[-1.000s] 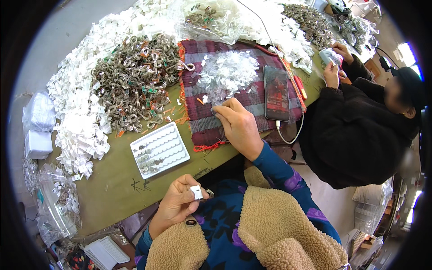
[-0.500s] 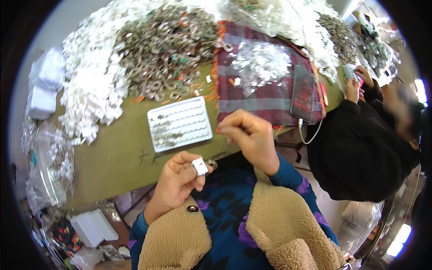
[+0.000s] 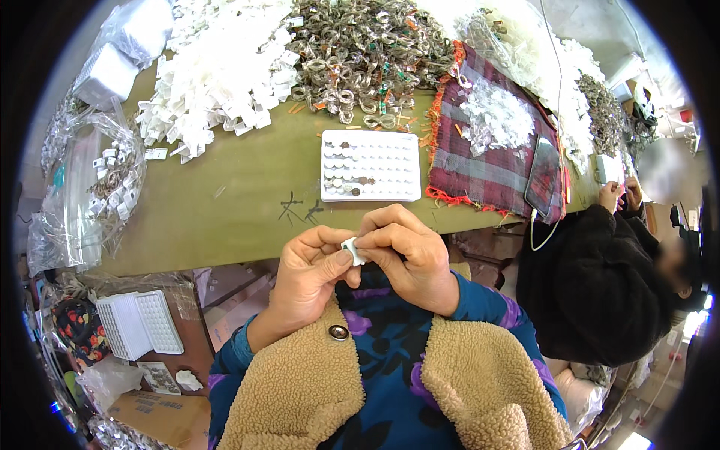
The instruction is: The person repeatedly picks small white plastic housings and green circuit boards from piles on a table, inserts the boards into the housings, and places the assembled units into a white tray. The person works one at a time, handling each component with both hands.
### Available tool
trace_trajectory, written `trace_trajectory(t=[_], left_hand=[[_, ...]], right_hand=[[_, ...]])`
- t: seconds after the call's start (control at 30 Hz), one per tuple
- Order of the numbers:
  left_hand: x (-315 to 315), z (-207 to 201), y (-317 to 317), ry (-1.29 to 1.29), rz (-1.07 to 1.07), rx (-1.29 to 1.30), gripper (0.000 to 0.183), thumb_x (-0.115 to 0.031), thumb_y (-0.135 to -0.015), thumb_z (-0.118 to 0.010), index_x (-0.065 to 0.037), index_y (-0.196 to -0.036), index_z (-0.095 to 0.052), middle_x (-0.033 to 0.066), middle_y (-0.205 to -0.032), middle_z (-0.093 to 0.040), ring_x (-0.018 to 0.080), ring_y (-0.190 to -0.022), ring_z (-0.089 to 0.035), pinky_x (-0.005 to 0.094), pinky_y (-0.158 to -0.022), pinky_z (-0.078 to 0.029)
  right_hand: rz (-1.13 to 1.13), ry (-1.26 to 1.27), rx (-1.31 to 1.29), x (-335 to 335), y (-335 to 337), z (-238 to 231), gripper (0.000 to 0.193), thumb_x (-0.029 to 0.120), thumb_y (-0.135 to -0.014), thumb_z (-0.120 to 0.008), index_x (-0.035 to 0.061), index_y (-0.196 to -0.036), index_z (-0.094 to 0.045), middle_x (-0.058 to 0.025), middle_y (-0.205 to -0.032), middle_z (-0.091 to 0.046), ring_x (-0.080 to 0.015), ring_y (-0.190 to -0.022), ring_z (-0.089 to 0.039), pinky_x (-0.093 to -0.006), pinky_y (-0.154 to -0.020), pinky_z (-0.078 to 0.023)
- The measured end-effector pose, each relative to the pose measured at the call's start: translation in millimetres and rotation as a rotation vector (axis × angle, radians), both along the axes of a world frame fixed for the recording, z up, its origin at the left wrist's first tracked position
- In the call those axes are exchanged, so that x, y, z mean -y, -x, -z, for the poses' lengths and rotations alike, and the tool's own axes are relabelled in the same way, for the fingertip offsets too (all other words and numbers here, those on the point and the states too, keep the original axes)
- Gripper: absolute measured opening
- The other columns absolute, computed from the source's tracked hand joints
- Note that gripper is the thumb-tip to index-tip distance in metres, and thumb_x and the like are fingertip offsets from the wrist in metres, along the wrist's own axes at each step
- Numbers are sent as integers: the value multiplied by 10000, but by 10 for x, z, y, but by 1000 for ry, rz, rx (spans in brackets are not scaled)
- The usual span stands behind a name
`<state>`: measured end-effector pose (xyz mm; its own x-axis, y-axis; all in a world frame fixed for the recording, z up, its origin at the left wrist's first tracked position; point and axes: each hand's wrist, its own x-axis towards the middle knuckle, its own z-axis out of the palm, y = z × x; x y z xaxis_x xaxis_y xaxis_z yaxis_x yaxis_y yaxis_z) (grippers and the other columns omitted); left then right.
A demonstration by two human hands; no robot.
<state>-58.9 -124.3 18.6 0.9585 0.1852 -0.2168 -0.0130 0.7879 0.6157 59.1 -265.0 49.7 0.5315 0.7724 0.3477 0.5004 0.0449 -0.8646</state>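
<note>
1. Head view. Looks down on a green table (image 3: pixel 240 225), its near edge just beyond both hands.
2. Shows a white pile (image 3: pixel 217 71) heaped toward the far side, with a coil pile (image 3: pixel 367 52) beside it on the right.
3. Shows a plaid cloth (image 3: pixel 454 172) farther right, bearing clear flakes (image 3: pixel 499 120).
4. Shows a white tray (image 3: pixel 390 161) left of the cloth, partly filled with small discs (image 3: pixel 364 181).
5. Finds the left hand (image 3: pixel 309 281) and right hand (image 3: pixel 409 255) pinched narrow from opposite sides on a white piece (image 3: pixel 352 251). Cannot tell whether right fingertips also hold something smaller.
6. Places the white piece between the fingertips, off the table. Probably handles as light, stiff plastic, smooth and slightly slippery, not very fragile. Best gripped by its side walls, thumb against forefinger.
</note>
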Motion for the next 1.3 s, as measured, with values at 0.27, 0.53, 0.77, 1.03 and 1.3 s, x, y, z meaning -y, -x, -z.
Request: trace_trajectory(t=[0.27, 0.53, 0.77, 1.03, 1.3], left_hand=[[-57, 17, 46, 91, 32, 19, 236, -58, -933, -643, 53, -1139, -612, 163, -936, -703, 155, -704, -677, 252, -628, -567], [-118, 81, 68, 60, -1, -36, 202, -27, -918, -654, 51, -1102, -624, 123, -890, -701, 152, -677, -666, 267, -610, -556], [-359, 139, 84, 64, -110, -56, 225, -87, -966, -614, 26, -1158, -589, 91, -869, -685, 146, -709, -661, 249, -635, -548], [-717, 176, 115, 276, -216, 65, 255, -216, -1051, -457, -10, -1191, -510, 121, -1079, -599, 178, -887, -653, 265, -642, -575], [-811, 142, 50, -70, -379, -110, 175, -105, -981, -593, 11, -1107, -628, 115, -1112, -617, 143, -875, -630, 257, -683, -570]], right_hand=[[-26, 1, -283, 43, 27, -44, 128, -99, -869, -646, -48, -986, -635, -115, -1032, -599, -148, -879, -609, -260, -750, -521], [-23, 88, -106, -119, 11, 14, 126, -107, -827, -658, -24, -918, -629, -95, -966, -619, -142, -791, -605, -252, -685, -501], [-281, 254, -40, -590, -319, -134, 156, -22, -811, -724, 14, -963, -719, -116, -992, -675, -205, -879, -661, -311, -725, -528], [-331, 269, 1155, -1856, -1005, 1, 126, 87, -749, -690, 71, -791, -573, -70, -826, -523, -241, -803, -555, -355, -750, -433], [-271, 196, 864, -1780, -1003, -41, 81, 57, -724, -679, 64, -760, -607, -67, -768, -539, -253, -752, -559, -377, -737, -422]])
